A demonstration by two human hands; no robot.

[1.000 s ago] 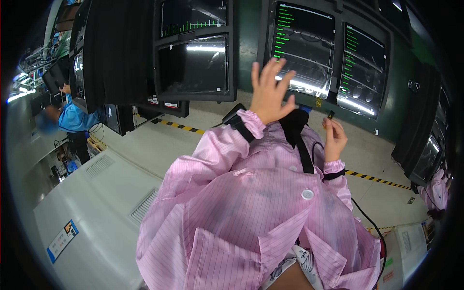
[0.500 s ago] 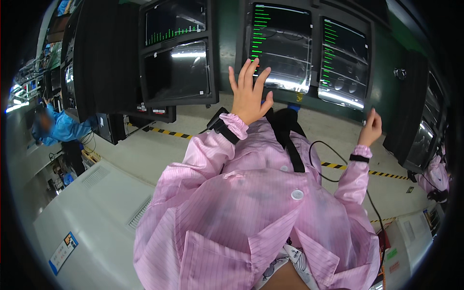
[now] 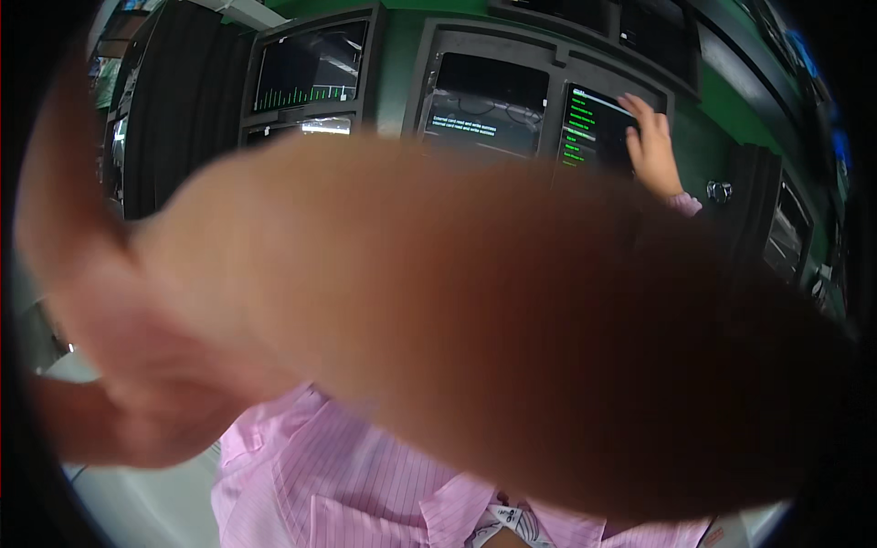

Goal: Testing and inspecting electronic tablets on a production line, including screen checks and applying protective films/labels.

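Observation:
A large, blurred hand, my left hand [image 3: 301, 265], is right in front of the camera and covers most of the middle of the picture. Smearing hides how its fingers are set and whether anything is in them. Beyond it my right hand [image 3: 654, 151] is raised with fingers stretched out and nothing in it. Its fingertips lie over the upper right edge of a tablet-like screen [image 3: 589, 123] with green text lines; whether they touch the glass I cannot tell. To the left of that is a dark screen [image 3: 489, 96] with pale text, set in the same grey frame.
Another framed screen [image 3: 311, 68] with green bars is at the left, beside black ribbed equipment [image 3: 178, 91]. More dark screens [image 3: 658, 27] stand along the top. At the right are a round metal fitting [image 3: 720, 192] on the green panel and another framed unit [image 3: 787, 224].
My left hand has left the middle screen and come up close to the camera. My right hand has risen to the right screen. Both screens in the middle frame show different content.

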